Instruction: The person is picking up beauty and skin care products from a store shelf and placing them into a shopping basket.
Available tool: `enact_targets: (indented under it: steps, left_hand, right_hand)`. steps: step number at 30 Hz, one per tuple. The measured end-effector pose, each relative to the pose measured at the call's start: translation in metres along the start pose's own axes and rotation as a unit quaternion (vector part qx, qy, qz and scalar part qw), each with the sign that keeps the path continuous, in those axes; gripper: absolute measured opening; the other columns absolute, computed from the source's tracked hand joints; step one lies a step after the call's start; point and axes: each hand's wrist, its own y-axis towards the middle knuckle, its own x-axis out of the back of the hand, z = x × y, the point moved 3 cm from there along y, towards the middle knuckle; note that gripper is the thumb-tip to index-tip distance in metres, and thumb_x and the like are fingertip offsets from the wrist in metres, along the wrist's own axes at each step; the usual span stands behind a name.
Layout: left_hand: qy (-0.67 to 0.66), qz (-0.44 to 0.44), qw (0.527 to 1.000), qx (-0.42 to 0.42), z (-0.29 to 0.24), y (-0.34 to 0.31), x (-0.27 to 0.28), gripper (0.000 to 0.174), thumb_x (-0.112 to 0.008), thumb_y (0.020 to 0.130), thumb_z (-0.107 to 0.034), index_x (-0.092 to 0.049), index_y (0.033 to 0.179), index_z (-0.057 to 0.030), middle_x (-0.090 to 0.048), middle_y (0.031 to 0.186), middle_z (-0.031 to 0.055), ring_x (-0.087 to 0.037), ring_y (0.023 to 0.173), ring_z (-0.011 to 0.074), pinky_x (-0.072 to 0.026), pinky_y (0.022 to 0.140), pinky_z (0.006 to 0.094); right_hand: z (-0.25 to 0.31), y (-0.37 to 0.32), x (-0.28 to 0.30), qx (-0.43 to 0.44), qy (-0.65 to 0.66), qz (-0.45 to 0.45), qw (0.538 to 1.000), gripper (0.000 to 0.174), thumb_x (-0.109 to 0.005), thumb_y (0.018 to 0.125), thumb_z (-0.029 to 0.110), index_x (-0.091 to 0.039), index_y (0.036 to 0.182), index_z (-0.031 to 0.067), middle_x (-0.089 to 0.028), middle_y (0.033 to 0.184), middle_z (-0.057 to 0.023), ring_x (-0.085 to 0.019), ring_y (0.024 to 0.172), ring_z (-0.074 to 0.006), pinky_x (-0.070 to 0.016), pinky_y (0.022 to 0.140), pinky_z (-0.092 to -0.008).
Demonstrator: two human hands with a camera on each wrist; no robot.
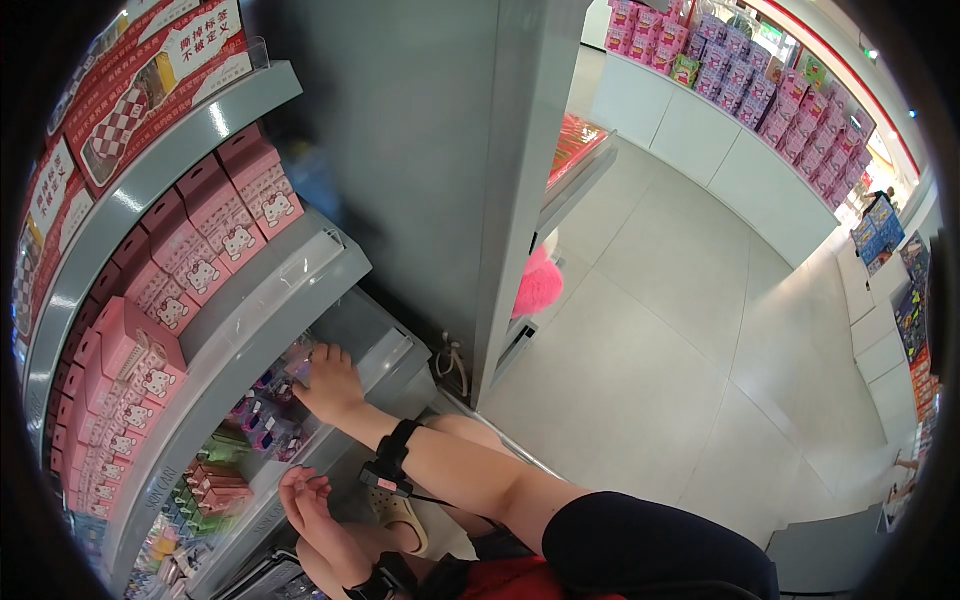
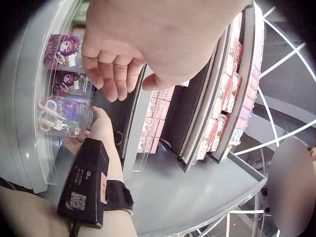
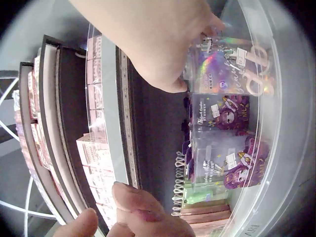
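My right hand (image 1: 335, 385) reaches into the lower shelf, thumb and fingers around the edge of a shiny holographic pack (image 3: 222, 69). Inside this pack, pale pink loop handles and a metal head look like an eyelash curler (image 3: 256, 71). Beside it in the right wrist view stand purple cartoon packs (image 3: 232, 116) with small price stickers. My left hand (image 1: 310, 510) hangs in front of the shelf, loosely curled and holding nothing. In the left wrist view the left hand (image 2: 143, 49) is near the camera, while the right hand (image 2: 81, 140) lies at the holographic pack.
Pink boxes with a white cartoon cat (image 1: 200, 270) line the shelf above. A clear lip (image 3: 261, 29) fronts the lower shelf. Green packs (image 3: 205, 195) stand farther along. A grey panel (image 1: 500, 200) rises beside the shelf. Across the floor is a white counter with pink boxes (image 1: 820, 130).
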Motion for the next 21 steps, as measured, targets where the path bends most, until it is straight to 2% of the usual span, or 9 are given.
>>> enact_targets:
  steps: [5, 7, 14, 16, 21]
  left_hand:
    - [-0.005, -0.008, 1.0, -0.002, -0.0001, -0.0001, 0.0012, 0.022, -0.051, 0.096, -0.022, -0.057, 0.11, -0.0052, -0.059, 0.1, 0.0058, -0.055, 0.083, 0.0123, -0.0421, 0.076, 0.0252]
    - [0.008, 0.008, 1.0, 0.003, 0.0017, 0.0008, 0.0034, 0.023, -0.048, 0.096, -0.021, -0.055, 0.114, -0.0076, -0.059, 0.104, 0.0044, -0.056, 0.087, 0.0125, -0.0417, 0.078, 0.0262]
    - [0.003, 0.014, 1.0, 0.0, 0.0004, 0.0001, 0.0024, 0.024, -0.048, 0.097, -0.022, -0.055, 0.115, -0.0077, -0.059, 0.105, 0.0046, -0.056, 0.087, 0.0126, -0.0419, 0.079, 0.0262]
    - [-0.002, -0.009, 1.0, -0.006, -0.0032, -0.0012, -0.0019, 0.022, -0.051, 0.097, -0.022, -0.057, 0.109, -0.0053, -0.06, 0.098, 0.0046, -0.055, 0.082, 0.0121, -0.0421, 0.076, 0.0252]
    - [-0.005, -0.012, 1.0, -0.003, -0.0024, -0.0004, -0.0014, 0.022, -0.052, 0.097, -0.022, -0.057, 0.109, -0.0051, -0.06, 0.098, 0.0046, -0.055, 0.082, 0.0121, -0.0424, 0.076, 0.0253]
  right_hand:
    - [0.0002, 0.0, 0.0004, -0.002, 0.01, 0.003, 1.0, 0.068, -0.072, 0.075, 0.031, -0.041, 0.123, -0.0065, -0.049, 0.118, -0.0225, -0.051, 0.109, -0.0381, -0.0452, 0.092, -0.0447]
    - [0.0008, -0.0007, 0.0008, 0.005, 0.002, -0.011, 1.0, 0.067, -0.072, 0.075, 0.03, -0.042, 0.121, -0.0067, -0.049, 0.116, -0.0229, -0.051, 0.108, -0.0383, -0.0454, 0.091, -0.0447]
    - [-0.0032, 0.0013, -0.0066, 0.026, 0.037, -0.025, 0.999, 0.065, -0.072, 0.075, 0.028, -0.042, 0.12, -0.0071, -0.049, 0.116, -0.0236, -0.051, 0.107, -0.0399, -0.0455, 0.092, -0.0444]
    - [-0.0039, 0.0017, -0.0078, 0.027, 0.051, -0.024, 0.998, 0.064, -0.072, 0.075, 0.027, -0.042, 0.12, -0.0072, -0.048, 0.117, -0.0238, -0.051, 0.107, -0.0406, -0.0454, 0.092, -0.0446]
    - [-0.0022, 0.002, -0.0016, 0.013, 0.016, 0.0, 1.0, 0.065, -0.072, 0.075, 0.029, -0.042, 0.121, -0.0061, -0.05, 0.117, -0.0229, -0.051, 0.109, -0.0392, -0.0453, 0.092, -0.0448]
